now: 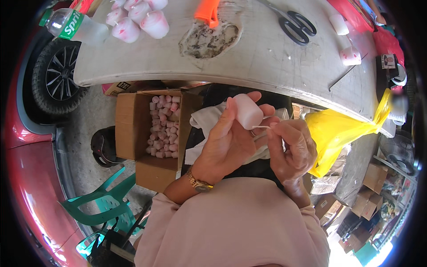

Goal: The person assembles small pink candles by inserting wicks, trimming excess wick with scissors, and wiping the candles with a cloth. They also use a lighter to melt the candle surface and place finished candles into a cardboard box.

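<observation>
A pale pink-white candle [247, 111] rests in my left hand [229, 147], its thumb and fingers curled round the sides, a gold watch on that wrist. From the candle's lower end a thin white wick [261, 127] sticks out. My right hand [294, 149] pinches the wick's free end between thumb and fingertips. Both hands are in front of my body, just below the table's near edge. Several pink-and-white candles [154, 24] stand together at the table's far left. Two more, a white candle [339, 24] and a pink-marked candle [350, 56], lie at the right.
On the table [147, 60] are scissors [297, 27], an orange-handled tool [208, 12], a thin rod [347, 73] and a bottle [66, 23]. A cardboard box [126, 127] of small candles stands at left. A yellow bag [331, 133] hangs right. A green chair [104, 196] stands lower left.
</observation>
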The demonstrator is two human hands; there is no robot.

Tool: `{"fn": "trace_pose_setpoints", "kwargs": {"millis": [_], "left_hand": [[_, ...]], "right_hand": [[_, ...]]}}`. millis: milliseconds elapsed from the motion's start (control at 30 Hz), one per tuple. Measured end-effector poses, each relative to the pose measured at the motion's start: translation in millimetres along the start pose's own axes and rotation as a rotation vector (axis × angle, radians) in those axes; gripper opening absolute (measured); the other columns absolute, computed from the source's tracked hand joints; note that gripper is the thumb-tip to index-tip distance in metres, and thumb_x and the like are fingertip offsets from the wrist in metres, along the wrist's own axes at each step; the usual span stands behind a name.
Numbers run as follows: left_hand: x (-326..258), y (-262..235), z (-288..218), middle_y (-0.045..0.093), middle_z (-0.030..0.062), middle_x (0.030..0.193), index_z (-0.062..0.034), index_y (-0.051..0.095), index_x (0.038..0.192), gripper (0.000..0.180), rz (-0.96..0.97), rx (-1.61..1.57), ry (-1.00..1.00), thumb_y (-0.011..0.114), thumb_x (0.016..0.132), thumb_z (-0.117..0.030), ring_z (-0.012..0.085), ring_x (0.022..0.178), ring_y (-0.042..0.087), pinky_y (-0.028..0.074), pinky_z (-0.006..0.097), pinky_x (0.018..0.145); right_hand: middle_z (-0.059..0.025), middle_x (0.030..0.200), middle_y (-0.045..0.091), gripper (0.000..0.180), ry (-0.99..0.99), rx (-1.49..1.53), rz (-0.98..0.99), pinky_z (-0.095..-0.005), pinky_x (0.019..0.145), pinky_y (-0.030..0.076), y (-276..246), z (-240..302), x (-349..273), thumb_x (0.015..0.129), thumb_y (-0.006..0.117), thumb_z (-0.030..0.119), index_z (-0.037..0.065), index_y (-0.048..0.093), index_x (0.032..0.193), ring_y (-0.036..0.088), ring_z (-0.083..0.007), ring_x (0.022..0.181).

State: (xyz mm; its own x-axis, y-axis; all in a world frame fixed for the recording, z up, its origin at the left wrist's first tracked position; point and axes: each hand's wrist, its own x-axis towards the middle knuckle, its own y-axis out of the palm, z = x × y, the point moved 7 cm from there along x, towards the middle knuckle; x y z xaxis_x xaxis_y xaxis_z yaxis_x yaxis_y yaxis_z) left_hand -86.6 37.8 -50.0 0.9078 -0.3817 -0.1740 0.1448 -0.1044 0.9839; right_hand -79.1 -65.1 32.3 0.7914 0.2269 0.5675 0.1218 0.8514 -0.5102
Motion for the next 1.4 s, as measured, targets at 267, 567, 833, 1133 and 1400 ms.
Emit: {"fn": "trace_pose_setpoints", "kwargs": {"millis": [267, 567, 833, 1133, 1400], "left_hand": [[6, -4, -1, 0.059, 0.0099, 0.126, -0.0132, 0.045, 0.136, 0.054, 0.032, -0.084, 0.031, 0.039, 0.1, -0.053, 0.0274, 0.121, 0.053, 0.04, 0.044, 0.105], [5, -8, -8, 0.057, 0.0105, 0.128, -0.0123, 0.04, 0.14, 0.054, -0.004, 0.147, 0.16, 0.039, 0.101, -0.049, 0.0296, 0.122, 0.053, 0.042, 0.043, 0.105], [6, -8, -12, 0.055, 0.0105, 0.128, -0.0127, 0.037, 0.139, 0.053, -0.028, 0.313, 0.219, 0.05, 0.098, -0.044, 0.0269, 0.122, 0.05, 0.032, 0.041, 0.11], [9, -16, -3, 0.059, 0.0093, 0.125, -0.0124, 0.039, 0.139, 0.053, -0.014, 0.23, 0.144, 0.04, 0.101, -0.048, 0.0235, 0.117, 0.055, 0.043, 0.04, 0.102], [12, -14, 3, 0.059, 0.0081, 0.125, -0.0151, 0.044, 0.135, 0.051, 0.007, 0.008, 0.006, 0.042, 0.099, -0.052, 0.0163, 0.113, 0.055, 0.039, 0.041, 0.102]], "right_hand": [[-0.0033, 0.067, 0.05, 0.03, -0.061, -0.197, -0.016, -0.03, 0.044, 0.041, 5, 1, 5, 0.066, 0.074, -0.004, 0.008, 0.068, 0.092, 0.05, -0.0188, 0.051], [-0.0043, 0.063, 0.046, 0.018, -0.042, -0.148, 0.044, -0.0308, 0.044, 0.04, 10, 5, 9, 0.063, 0.07, -0.003, 0.004, 0.062, 0.077, 0.049, -0.0209, 0.051], [-0.0035, 0.061, 0.046, 0.019, 0.035, -0.088, 0.051, -0.0292, 0.046, 0.032, 11, -2, 10, 0.064, 0.07, -0.006, 0.005, 0.065, 0.08, 0.042, -0.0172, 0.048], [-0.0063, 0.063, 0.051, 0.016, 0.135, -0.003, 0.072, -0.0303, 0.046, 0.039, 13, -11, 10, 0.069, 0.069, -0.004, 0.005, 0.063, 0.08, 0.05, -0.0201, 0.052], [-0.0099, 0.069, 0.061, 0.016, 0.187, -0.045, 0.112, -0.0323, 0.05, 0.047, 11, -19, 9, 0.073, 0.071, -0.001, 0.004, 0.064, 0.087, 0.06, -0.0256, 0.057]]}}
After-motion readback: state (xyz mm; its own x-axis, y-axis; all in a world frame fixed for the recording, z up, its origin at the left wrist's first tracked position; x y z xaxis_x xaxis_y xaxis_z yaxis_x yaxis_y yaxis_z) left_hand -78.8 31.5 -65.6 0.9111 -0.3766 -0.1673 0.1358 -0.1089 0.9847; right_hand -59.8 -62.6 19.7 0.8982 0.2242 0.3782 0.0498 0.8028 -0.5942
